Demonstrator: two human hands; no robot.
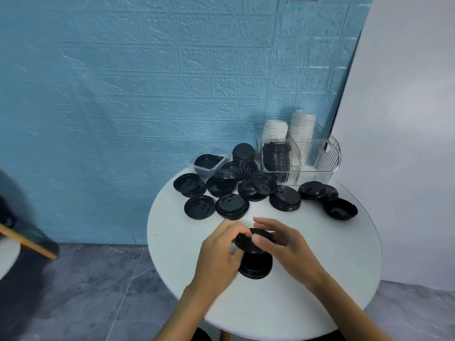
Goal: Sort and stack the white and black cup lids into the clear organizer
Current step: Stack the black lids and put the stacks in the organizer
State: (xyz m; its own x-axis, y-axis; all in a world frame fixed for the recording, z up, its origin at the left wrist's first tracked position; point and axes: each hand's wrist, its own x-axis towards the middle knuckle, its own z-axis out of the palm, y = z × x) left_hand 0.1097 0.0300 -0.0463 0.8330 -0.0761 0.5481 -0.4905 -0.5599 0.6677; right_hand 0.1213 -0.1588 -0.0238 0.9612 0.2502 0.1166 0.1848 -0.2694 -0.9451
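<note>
Hands are working at table centre: left hand [221,252] and right hand [278,242] are both gripping a short stack of black lids [256,264], left fingers curled on its 9 o'clock edge, right thumb pressing the top lid with the other fingers spread loose above. Stack axis is running near-vertical, top lid looking slightly tilted.

Key relation: clear organizer [327,158] is sitting at about 1 o'clock from the stack, at the far rim of the white table [320,279]. Right hand is the nearer one, so it is probably the carrier.

Loose black lids [231,205] are lying between, 11 to 1 o'clock. Small plastic tub [208,163] is holding one more at 11.

Organizer's front-left bay is already holding a black stack [275,156]; white lids [288,129] are filling the rear bays. Likely drop point: that front-left bay.
</note>
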